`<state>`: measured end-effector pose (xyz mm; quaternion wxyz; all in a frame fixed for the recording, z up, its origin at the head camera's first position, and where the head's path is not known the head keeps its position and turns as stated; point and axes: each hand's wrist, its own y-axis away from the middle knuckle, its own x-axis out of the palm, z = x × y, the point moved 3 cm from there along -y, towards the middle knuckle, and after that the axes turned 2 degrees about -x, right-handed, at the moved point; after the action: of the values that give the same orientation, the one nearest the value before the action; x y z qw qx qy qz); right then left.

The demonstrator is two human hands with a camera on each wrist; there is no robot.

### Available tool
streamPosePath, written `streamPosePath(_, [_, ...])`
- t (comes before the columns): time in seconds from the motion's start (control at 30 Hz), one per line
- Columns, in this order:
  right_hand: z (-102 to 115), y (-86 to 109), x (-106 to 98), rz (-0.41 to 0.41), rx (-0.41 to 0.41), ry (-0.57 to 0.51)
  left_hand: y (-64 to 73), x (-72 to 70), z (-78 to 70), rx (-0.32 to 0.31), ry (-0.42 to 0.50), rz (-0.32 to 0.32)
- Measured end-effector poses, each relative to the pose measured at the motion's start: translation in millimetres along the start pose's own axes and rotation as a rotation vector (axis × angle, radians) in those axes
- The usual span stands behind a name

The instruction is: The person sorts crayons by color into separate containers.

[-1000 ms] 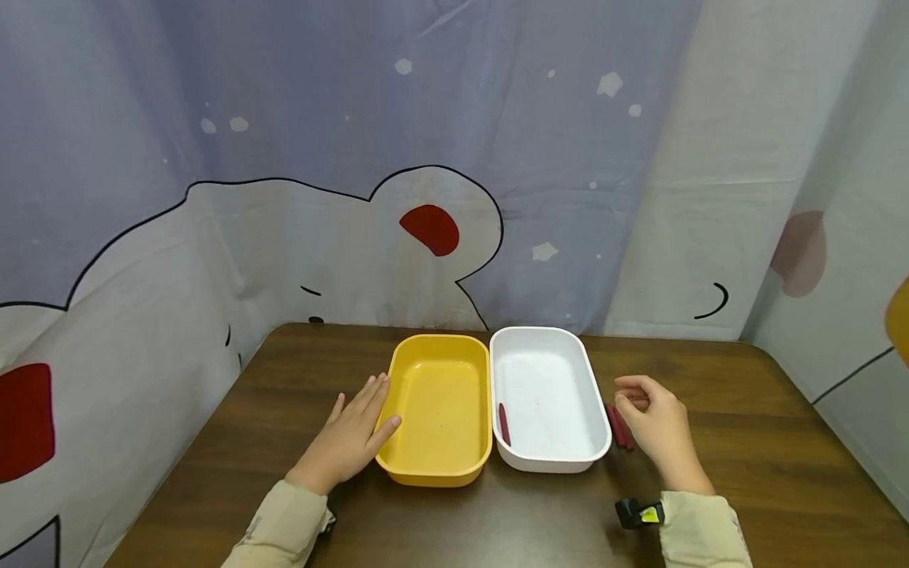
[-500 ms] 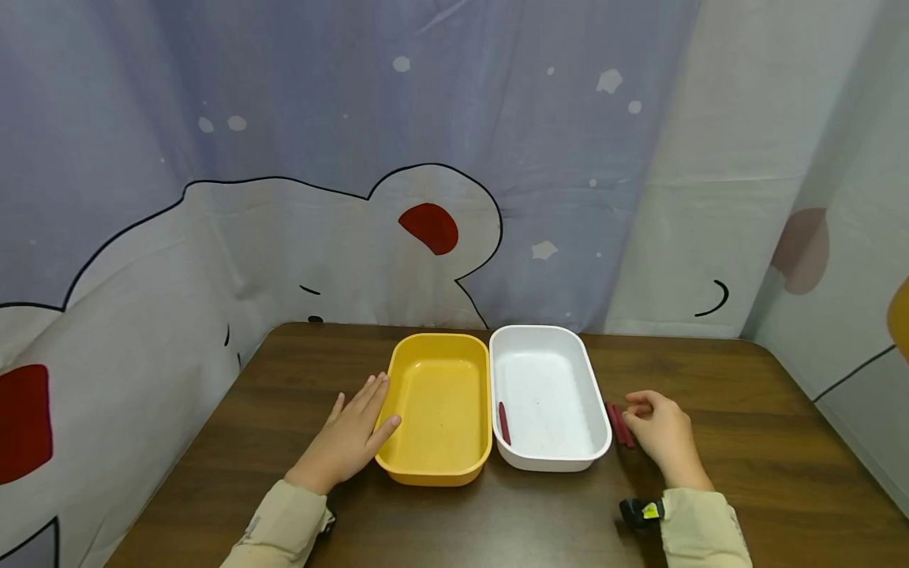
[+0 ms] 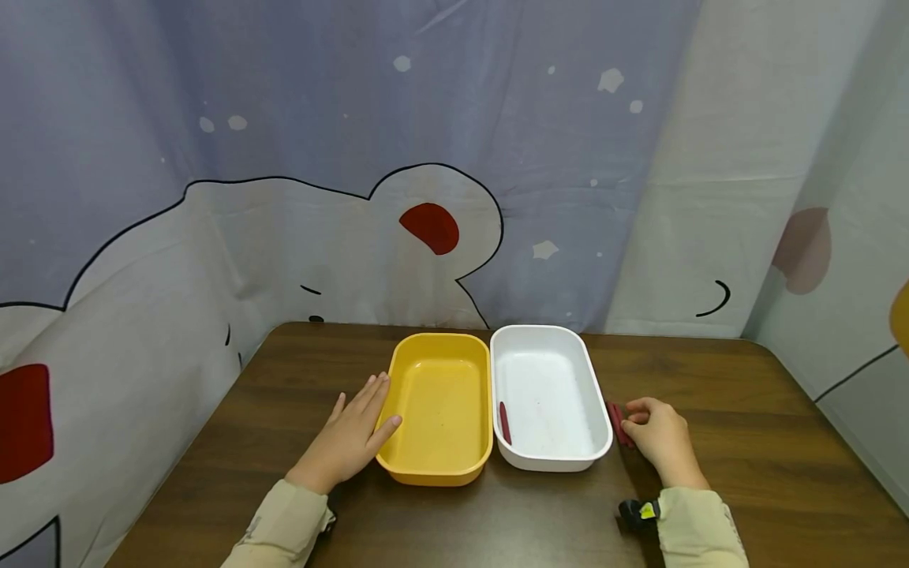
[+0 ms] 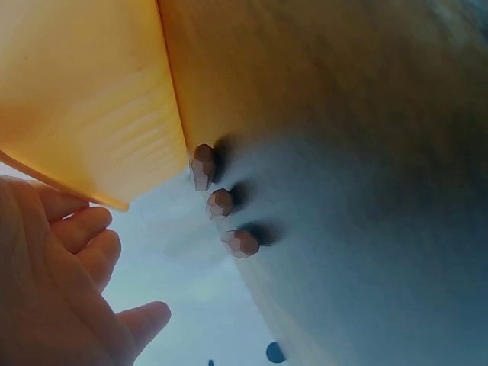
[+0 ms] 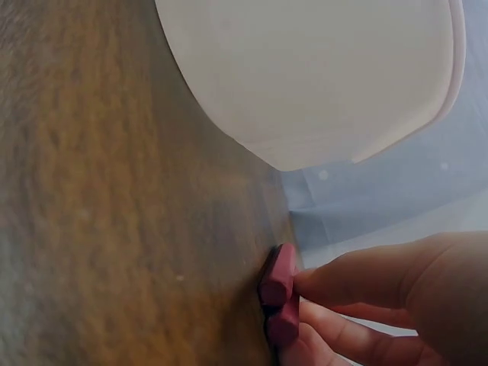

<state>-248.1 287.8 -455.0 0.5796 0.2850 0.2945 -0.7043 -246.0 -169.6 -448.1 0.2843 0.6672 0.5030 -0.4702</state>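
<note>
My left hand (image 3: 346, 443) lies with straight fingers along the left rim of the yellow bin (image 3: 435, 476). In the left wrist view, three brownish faceted pieces (image 4: 219, 203) stand in a row on the table past the bin. To the right of the white bin (image 3: 550, 464), my right hand (image 3: 664, 442) pinches at a pair of short dark red faceted sticks lying side by side on the table. The right wrist view shows the fingertips against both, the upper stick (image 5: 277, 278) and the lower stick (image 5: 284, 326). Another dark red stick (image 3: 504, 424) lies inside the white bin.
Both bins stand side by side at the back of the brown wooden table (image 3: 497, 525). A patterned curtain (image 3: 284, 252) hangs directly behind the table edge. A black wrist camera (image 3: 635, 513) sits by the right sleeve, close above the tabletop.
My right hand has come down and nearer to the dark red sticks, and its fingers now meet them. The left hand and both bins have stayed in place.
</note>
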Motion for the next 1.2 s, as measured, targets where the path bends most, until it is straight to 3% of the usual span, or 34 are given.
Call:
streamPosePath(0.83, [5,5.2,-5,-0.036,-0.019,0.046,0.6,-0.3,-0.7,-0.009,-0.016,-0.002])
streamPosePath(1.2, [10,5.8,-15,-0.041,-0.024,0.000,0.2,0.8,0.6,-0.015,-0.021,-0.001])
